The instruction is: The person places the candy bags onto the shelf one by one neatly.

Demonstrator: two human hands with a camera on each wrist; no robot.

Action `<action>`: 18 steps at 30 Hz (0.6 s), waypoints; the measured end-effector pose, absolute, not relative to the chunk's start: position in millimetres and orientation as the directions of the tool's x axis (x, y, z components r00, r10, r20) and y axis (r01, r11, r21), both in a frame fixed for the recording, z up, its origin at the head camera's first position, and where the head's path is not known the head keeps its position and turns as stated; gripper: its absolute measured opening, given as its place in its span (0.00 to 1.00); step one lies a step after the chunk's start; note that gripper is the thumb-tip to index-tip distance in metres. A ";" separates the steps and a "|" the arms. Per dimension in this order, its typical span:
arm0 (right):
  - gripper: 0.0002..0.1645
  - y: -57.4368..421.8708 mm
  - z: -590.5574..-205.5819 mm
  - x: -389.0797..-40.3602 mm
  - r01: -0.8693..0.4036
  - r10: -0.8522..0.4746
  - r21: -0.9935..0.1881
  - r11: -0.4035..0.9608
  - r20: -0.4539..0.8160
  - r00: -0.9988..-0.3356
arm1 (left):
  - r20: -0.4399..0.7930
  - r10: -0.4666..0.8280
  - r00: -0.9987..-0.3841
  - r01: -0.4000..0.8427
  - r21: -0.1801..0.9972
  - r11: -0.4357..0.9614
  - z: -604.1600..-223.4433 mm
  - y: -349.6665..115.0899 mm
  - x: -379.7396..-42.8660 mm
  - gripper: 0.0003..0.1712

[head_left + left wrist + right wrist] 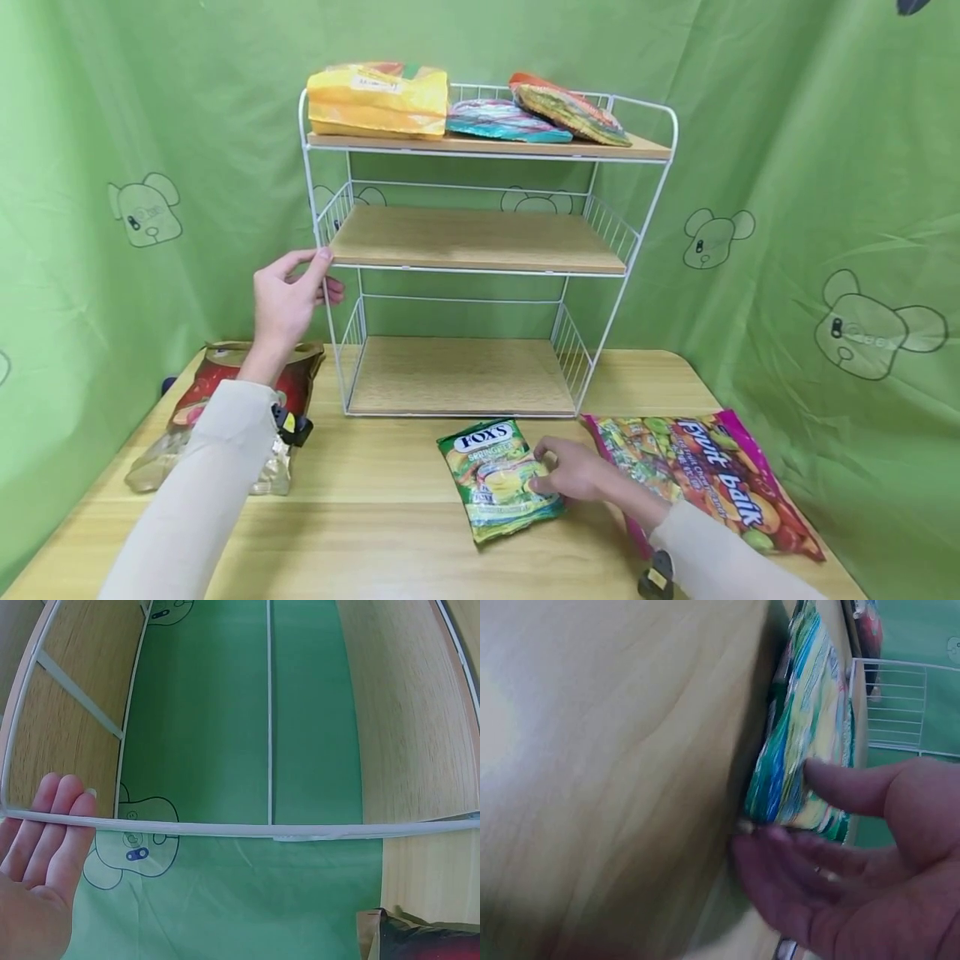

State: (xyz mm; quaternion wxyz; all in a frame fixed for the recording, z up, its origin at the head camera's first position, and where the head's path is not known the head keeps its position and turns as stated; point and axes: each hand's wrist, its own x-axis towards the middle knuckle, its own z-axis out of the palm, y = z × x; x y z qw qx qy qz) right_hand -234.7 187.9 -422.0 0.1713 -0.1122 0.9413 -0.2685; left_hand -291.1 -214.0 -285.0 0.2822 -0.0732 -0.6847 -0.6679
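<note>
A three-tier shelf rack (480, 242) of white wire and wooden boards stands on the table. My left hand (288, 292) grips its front left post at the middle board; the thumb is on the front, and the fingers (56, 832) pass behind the white bar. A green Fox's candy bag (501, 483) lies on the table before the rack. At its right edge my right hand (573, 471) holds it, the thumb (847, 784) on the printed face and the other fingers curled at the edge. The bag hides part of the fingertips.
On the top board sit a yellow bag (378, 104), a teal packet (506, 123) and an orange-brown packet (573, 108). A red and gold bag (217, 392) lies left of the rack. To the right lies a large Fruit Balk bag (720, 479). Green cloth (810, 167) surrounds the table.
</note>
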 end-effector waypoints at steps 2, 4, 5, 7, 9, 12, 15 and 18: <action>0.31 187.7 -419.4 -233.4 -0.140 -0.296 -0.512 0.848 -0.237 -0.925 | 0.484 -0.279 -0.829 0.478 0.873 0.096 -284.5 -213.4 -291.1 0.23; 0.35 185.0 -417.7 -231.1 -0.138 -0.288 -0.503 0.853 -0.234 -0.929 | 0.483 -0.280 -0.830 0.477 0.874 0.094 -284.5 -213.2 -291.2 0.23; 0.37 182.8 -417.2 -230.4 -0.141 -0.287 -0.498 0.856 -0.230 -0.930 | 0.483 -0.280 -0.830 0.477 0.874 0.093 -284.5 -213.6 -291.2 0.23; 0.41 177.9 -417.1 -229.7 -0.146 -0.284 -0.492 0.858 -0.220 -0.933 | 0.483 -0.280 -0.829 0.477 0.874 0.095 -284.6 -214.1 -291.5 0.23; 0.43 173.3 -418.0 -230.0 -0.146 -0.276 -0.479 0.865 -0.213 -0.937 | 0.484 -0.277 -0.830 0.477 0.874 0.097 -284.7 -214.3 -292.0 0.24; 0.41 168.0 -421.1 -232.8 -0.153 -0.269 -0.453 0.878 -0.204 -0.941 | 0.481 -0.278 -0.832 0.472 0.876 0.102 -285.6 -214.3 -292.2 0.24; 0.41 164.6 -423.2 -235.2 -0.169 -0.273 -0.431 0.886 -0.193 -0.942 | 0.477 -0.279 -0.833 0.467 0.878 0.106 -285.8 -214.4 -291.6 0.24; 0.45 163.0 -423.3 -234.7 -0.181 -0.288 -0.428 0.886 -0.200 -0.937 | 0.478 -0.275 -0.834 0.468 0.877 0.105 -285.0 -214.6 -291.1 0.24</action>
